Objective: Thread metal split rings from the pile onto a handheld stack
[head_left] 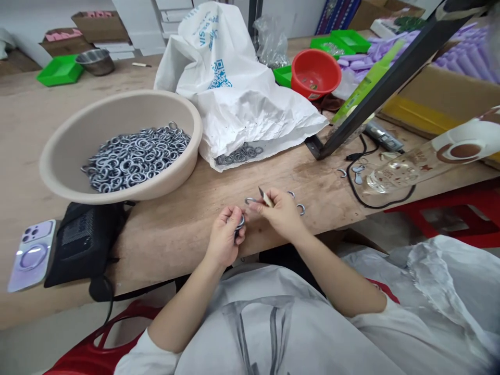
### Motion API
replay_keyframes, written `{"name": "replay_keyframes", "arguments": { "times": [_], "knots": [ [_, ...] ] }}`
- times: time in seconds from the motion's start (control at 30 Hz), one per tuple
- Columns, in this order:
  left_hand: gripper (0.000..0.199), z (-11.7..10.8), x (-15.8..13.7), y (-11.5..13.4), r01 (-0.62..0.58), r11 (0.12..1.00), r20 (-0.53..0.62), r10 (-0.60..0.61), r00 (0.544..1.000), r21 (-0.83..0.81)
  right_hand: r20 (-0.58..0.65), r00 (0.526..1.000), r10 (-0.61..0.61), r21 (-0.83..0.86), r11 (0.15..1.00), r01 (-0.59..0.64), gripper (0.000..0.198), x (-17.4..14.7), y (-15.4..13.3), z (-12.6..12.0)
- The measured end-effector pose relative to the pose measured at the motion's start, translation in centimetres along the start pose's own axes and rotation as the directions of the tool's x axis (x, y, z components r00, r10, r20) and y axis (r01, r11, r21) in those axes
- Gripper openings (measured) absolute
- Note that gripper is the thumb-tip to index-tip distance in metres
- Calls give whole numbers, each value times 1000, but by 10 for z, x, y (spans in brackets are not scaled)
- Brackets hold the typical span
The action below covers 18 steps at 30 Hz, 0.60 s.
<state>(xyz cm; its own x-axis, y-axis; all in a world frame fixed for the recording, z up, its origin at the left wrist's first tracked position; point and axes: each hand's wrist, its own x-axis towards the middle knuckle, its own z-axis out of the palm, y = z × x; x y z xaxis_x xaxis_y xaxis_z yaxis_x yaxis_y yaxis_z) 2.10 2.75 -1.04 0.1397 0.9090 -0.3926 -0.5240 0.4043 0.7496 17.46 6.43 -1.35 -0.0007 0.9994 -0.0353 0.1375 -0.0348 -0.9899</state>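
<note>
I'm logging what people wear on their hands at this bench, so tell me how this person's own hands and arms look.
The left hand and right hand are bare, with no gloves. The forearms are uncovered, with no watch or bracelet visible. Short, plain whitish sleeves end near the elbows.

And on the left of the table [156,239] sits the basin [117,112], rings [136,161] heaped inside; just right, the sack [242,99], more rings in its mouth! Before it, left hand [226,237] beside right hand [284,212]; far right (past the post [363,99]), the bottle [425,151].
</note>
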Motion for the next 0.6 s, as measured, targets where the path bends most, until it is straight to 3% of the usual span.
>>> {"name": "replay_keyframes", "arguments": {
  "times": [0.13, 0.23, 0.37, 0.43, 0.53, 0.6],
  "knots": [
    [51, 6, -2, -10, -26, 1000, 2, 26, 1000, 5, 82, 989, 127, 281, 949, -145, 51, -27, -1, 32],
    [50, 4, -3, -10, 10, 1000, 9, -10, 1000, 8, 141, 980, 143, 364, 913, -185, 54, -33, 1, 39],
    [45, -2, -4, -6, 29, 999, 62, -31, 998, 34, 130, 991, 14, 362, 930, -61, 51, -30, -1, 33],
    [43, -4, -5, -4, 37, 998, 120, -43, 992, 54, 186, 981, -46, 334, 942, -19, 49, -26, -4, 28],
    [42, -5, -7, -2, 43, 996, 199, -58, 978, 78, 300, 953, -47, 282, 959, -41, 44, -18, -11, 20],
    [43, -5, -8, -2, 41, 996, 226, -59, 972, 85, 278, 960, -48, 222, 975, -15, 47, -15, -14, 15]
  ]
}}
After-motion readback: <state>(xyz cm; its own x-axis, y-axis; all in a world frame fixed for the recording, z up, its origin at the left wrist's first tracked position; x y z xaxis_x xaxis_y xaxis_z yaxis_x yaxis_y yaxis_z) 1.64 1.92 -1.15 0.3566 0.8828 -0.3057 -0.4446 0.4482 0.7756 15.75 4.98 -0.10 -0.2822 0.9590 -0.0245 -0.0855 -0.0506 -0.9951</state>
